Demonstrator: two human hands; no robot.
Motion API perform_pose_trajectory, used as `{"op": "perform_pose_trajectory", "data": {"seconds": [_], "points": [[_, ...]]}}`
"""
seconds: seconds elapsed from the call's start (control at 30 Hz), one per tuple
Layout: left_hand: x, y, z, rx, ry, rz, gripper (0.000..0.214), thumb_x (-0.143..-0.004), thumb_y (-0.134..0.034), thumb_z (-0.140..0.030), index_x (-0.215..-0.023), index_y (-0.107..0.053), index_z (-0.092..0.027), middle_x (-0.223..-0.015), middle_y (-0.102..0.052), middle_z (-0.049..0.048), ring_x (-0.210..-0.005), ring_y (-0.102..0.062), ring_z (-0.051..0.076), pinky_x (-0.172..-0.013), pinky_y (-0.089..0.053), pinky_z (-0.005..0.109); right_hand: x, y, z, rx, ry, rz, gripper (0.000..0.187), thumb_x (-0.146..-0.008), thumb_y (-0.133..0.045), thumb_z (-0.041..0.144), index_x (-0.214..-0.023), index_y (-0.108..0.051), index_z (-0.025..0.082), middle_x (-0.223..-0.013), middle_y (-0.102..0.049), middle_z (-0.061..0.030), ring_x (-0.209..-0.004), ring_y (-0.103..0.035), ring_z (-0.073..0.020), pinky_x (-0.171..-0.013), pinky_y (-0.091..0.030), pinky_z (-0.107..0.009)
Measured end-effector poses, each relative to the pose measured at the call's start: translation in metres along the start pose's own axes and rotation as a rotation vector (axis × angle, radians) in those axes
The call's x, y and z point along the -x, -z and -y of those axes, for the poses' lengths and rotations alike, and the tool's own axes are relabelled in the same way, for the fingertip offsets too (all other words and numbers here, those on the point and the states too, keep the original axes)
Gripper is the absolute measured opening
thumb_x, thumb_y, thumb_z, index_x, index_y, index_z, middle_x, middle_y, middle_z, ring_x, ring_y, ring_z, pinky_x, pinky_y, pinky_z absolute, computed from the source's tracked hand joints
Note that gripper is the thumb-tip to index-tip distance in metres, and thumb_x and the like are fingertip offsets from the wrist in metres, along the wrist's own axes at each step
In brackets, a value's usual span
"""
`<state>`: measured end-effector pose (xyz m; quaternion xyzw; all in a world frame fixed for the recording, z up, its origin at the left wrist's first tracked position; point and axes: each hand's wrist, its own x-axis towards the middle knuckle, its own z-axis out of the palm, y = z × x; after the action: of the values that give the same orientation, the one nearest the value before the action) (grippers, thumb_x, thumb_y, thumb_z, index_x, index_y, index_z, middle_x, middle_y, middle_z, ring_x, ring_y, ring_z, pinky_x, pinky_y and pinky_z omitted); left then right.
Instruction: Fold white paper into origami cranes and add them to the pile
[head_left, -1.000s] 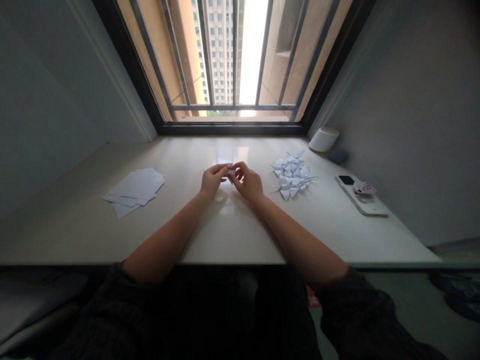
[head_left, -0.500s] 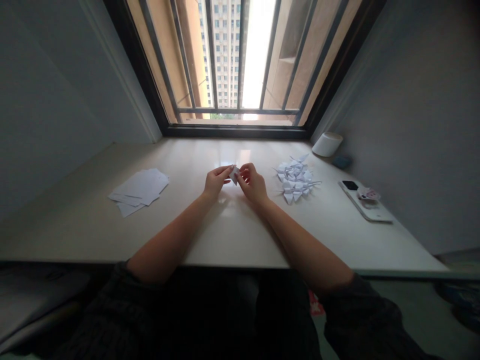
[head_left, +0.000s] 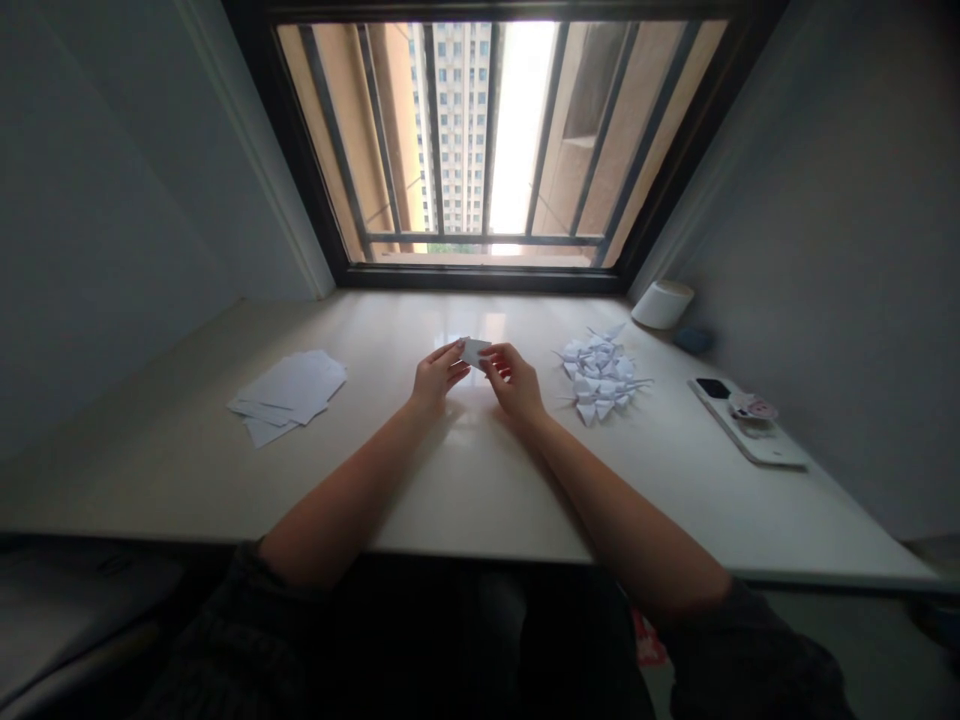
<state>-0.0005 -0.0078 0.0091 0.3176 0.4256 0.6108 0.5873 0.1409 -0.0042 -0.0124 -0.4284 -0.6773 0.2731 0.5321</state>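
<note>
From the wearer's head, above and behind the near edge of the smooth white table (head_left: 465, 490), the single view looks forward and down toward the dark-framed, barred window (head_left: 491, 150) beyond the far edge. It sits back enough to span both edges, cropping the near left corner.

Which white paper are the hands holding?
The small piece, pinched by the left hand and right hand; the flat sheets and folded pile lie on the table.

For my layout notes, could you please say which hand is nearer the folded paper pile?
Right: the right hand is left of the folded paper pile, apart from it; the left hand is farther left.
</note>
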Motion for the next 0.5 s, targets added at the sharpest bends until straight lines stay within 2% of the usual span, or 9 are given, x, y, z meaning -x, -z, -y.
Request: {"op": "perform_pose_trajectory", "data": {"seconds": [0.13, 0.27, 0.4, 0.5], "points": [[-0.0033, 0.0025, 0.0006, 0.033, 0.009, 0.014, 0.037, -0.067, -0.077, -0.034, -0.099, -0.072, -0.018, -0.100, -0.071, 0.0064, -0.085, -0.065, 0.016, -0.081, -0.051, 0.026, 0.0001, -0.0029, -0.0027, -0.051, -0.031, -0.006, 0.024, -0.083, -0.058, 0.045, -0.096, -0.061, 0.025, -0.078, -0.066, 0.0002, -0.065, -0.060, -0.0147, -0.062, -0.048, -0.028], [-0.0053, 0.0028, 0.0024, 0.060, 0.015, 0.026, 0.031, -0.071, -0.074, -0.033, -0.097, -0.071, -0.017, -0.095, -0.072, 0.0065, -0.085, -0.066, 0.016, -0.086, -0.051, 0.029, 0.0007, -0.0007, 0.0003, -0.043, 0.015, 0.013, 0.027, -0.079, -0.065, 0.045, -0.098, -0.061, 0.025, -0.078, -0.064, 0.0011, -0.065, -0.059, -0.0141, -0.062, -0.048, -0.027], [-0.0044, 0.0022, 0.0034, 0.042, -0.001, 0.006, 0.026, -0.073, -0.071, -0.032, -0.093, -0.070, -0.015, -0.090, -0.072, 0.0060, -0.081, -0.066, 0.016, -0.087, -0.051, 0.031, 0.0015, 0.0035, 0.0050, 0.089, 0.099, 0.042, 0.027, -0.080, -0.066, 0.043, -0.100, -0.062, 0.025, -0.080, -0.065, 0.0005, -0.066, -0.059, -0.0143, -0.064, -0.048, -0.028], [-0.0034, 0.0023, 0.0045, 0.036, -0.009, -0.029, 0.023, -0.073, -0.071, -0.031, -0.090, -0.070, -0.015, -0.086, -0.071, 0.0054, -0.082, -0.067, 0.017, -0.087, -0.051, 0.031, 0.0020, 0.0060, 0.0056, 0.272, 0.214, 0.033, 0.030, -0.078, -0.069, 0.043, -0.103, -0.066, 0.026, -0.091, -0.066, -0.0030, -0.075, -0.060, -0.0167, -0.070, -0.048, -0.030]]}}
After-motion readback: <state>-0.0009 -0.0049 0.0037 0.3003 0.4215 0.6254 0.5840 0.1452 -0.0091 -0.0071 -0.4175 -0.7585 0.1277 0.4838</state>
